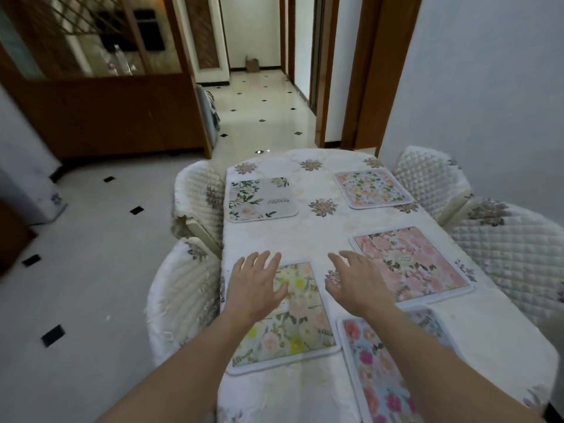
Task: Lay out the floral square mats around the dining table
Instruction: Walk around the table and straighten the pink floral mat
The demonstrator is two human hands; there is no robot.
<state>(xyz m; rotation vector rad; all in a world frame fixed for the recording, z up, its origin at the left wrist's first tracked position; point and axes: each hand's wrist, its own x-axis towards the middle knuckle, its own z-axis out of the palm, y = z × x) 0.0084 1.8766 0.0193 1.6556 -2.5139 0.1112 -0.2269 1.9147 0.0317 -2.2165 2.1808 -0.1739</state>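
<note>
Spread-fingered and empty, left hand [254, 288] and right hand [354, 285] hover at the yellow-flowered mat [305, 331], laid lengthwise along the table [320, 239].

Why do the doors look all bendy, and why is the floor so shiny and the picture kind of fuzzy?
Head view: the wide-angle lens bows the door frames. Head view: the hallway floor glares with reflected light, while the room nearer the camera is dim and soft. Head view: the left hand and right hand look slightly smeared, and the blue mat at the bottom edge is blurriest.
</note>
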